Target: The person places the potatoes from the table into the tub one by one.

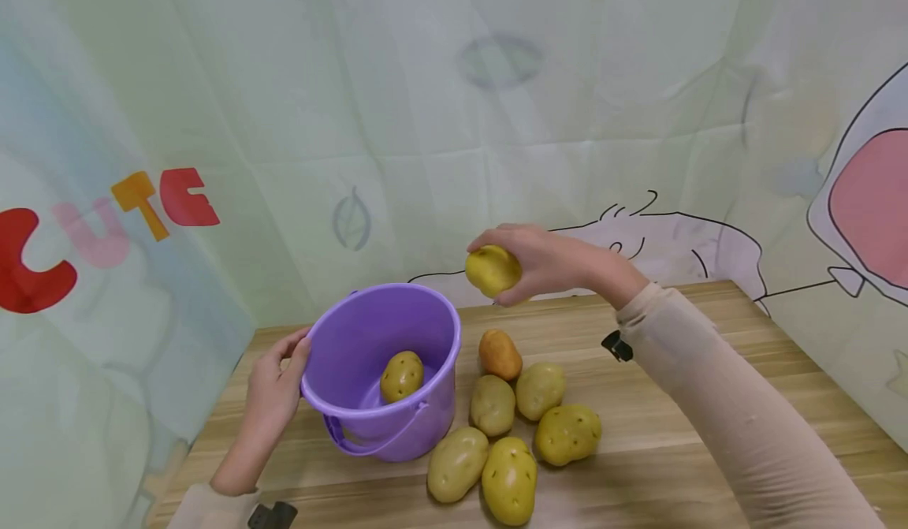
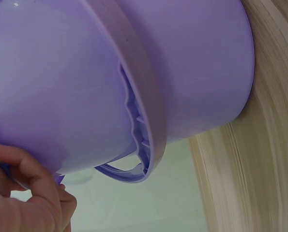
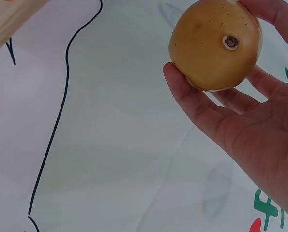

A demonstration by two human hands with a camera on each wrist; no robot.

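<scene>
Beige R sleeve (image 1: 738,403) closest; w/ our R hand (image 1: 545,261) we hold a yellow fruit (image 1: 491,270) aloft, well apart from our L hand (image 1: 275,383), which grips the purple bucket (image 1: 358,348) nr the back-left corner of the surface (image 1: 560,332), 1 potato (image 1: 402,376) inside.

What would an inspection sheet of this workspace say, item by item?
Surface: wood-grain table.
Job's things: purple bucket, its handle hanging down, with a potato inside; five yellowish potatoes and an orange-brown piece lie on the table to the right of it.
Clutter: nothing seen.
Left hand: grips the bucket's rim.
Right hand: holds a roundish yellow item off the table, fingers curved around it.
Cables: nothing seen; a small black device at each wrist.
Surroundings: creased, printed backdrop with the letters CUTE at left and a balloon drawing at right.
</scene>
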